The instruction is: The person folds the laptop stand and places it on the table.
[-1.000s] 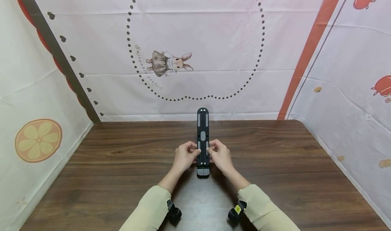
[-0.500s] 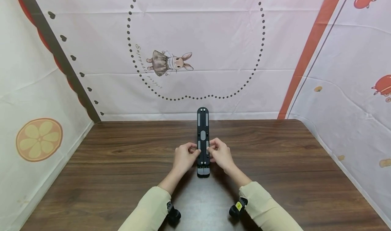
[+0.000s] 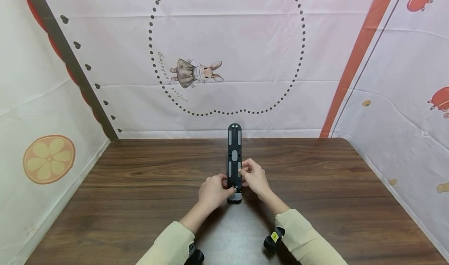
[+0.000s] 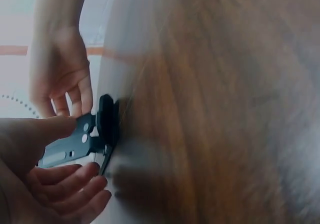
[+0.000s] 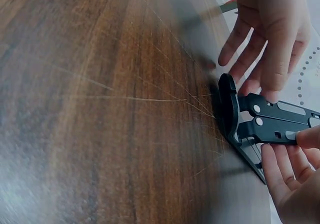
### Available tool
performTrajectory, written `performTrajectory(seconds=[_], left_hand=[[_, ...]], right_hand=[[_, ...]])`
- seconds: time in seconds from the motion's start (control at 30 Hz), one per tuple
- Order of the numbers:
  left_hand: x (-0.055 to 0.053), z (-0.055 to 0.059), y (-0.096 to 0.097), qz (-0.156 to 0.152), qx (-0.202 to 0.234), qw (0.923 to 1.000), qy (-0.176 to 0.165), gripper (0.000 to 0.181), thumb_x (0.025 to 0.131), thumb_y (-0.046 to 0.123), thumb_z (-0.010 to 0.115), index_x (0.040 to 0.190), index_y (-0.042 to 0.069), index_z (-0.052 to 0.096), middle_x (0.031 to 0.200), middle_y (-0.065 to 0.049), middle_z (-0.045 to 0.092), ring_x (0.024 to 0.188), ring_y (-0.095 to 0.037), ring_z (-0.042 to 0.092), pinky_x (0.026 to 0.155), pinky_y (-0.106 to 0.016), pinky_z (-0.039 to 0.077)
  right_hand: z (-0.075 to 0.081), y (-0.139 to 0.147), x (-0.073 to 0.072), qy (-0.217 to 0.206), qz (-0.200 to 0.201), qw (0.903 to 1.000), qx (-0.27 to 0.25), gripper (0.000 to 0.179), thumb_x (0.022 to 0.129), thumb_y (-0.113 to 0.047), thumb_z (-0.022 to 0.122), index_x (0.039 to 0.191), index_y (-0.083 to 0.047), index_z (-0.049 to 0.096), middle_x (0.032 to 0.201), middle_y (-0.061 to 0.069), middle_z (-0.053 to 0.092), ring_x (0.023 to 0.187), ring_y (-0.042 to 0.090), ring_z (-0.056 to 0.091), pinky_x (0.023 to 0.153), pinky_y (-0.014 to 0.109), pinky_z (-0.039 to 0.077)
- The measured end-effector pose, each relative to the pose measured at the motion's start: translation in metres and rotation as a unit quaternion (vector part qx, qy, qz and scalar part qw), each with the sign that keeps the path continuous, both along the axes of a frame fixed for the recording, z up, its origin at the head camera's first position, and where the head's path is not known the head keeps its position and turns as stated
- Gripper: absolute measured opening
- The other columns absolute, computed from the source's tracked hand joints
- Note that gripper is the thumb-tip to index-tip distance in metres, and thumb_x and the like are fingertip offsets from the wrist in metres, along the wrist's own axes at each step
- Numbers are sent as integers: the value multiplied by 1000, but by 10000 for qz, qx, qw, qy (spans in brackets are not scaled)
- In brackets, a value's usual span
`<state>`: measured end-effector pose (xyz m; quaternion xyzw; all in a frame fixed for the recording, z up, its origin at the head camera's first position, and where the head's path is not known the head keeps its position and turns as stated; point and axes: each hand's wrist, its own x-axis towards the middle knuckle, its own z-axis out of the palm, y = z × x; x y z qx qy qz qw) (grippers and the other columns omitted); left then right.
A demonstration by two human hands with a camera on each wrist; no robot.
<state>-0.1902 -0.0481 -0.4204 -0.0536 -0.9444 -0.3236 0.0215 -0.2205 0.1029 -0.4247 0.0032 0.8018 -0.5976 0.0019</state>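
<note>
Left hand (image 3: 212,191) shifted nearer, loose, touching stand (image 3: 234,156)

The folding stand (image 3: 234,156) runs between my left hand (image 3: 214,191) and right hand (image 3: 255,180), the left one nearer me. Below my grip lies the table (image 3: 147,187); behind it, beyond both hands, hangs a printed cloth (image 3: 259,62).

Both forearms (image 3: 303,235) are extended forward and angled inward. The left hand (image 3: 212,191) is held nearer the body, its thumb (image 4: 52,129) stretched out, its fingers (image 4: 75,186) loosely bent. The right hand (image 3: 255,178) is closed in a pinch, its fingers kept below the thumb.
</note>
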Motion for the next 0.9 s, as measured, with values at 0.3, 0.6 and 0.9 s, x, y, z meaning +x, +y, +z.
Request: performTrajectory(seconds=[0.3, 0.6, 0.9], left_hand=[[5, -5, 9, 31, -350, 9992, -179, 51, 63, 40, 78, 98, 9, 60, 83, 0, 62, 73, -18, 58, 56, -33, 43], [6, -9, 17, 147, -827, 9965, 42, 70, 58, 52, 80, 102, 5, 52, 83, -5, 54, 77, -24, 56, 55, -38, 44], [5, -10, 20, 98, -1009, 9948, 15, 76, 57, 48, 82, 109, 2, 51, 85, -6, 50, 77, -22, 52, 56, -36, 46]], right_hand=[[-2, 0, -1, -14, -17, 10000, -26, 12, 89, -9, 56, 100, -8, 59, 83, 8, 59, 68, 17, 62, 61, 40, 55], [-2, 0, -2, -9, -13, 10000, -7, 12, 89, -8, 56, 100, -7, 58, 81, 7, 58, 68, 17, 62, 61, 39, 55], [-3, 1, -2, -3, 20, 10000, -19, 13, 89, -8, 56, 102, -6, 58, 82, 8, 58, 69, 17, 62, 61, 39, 55]])
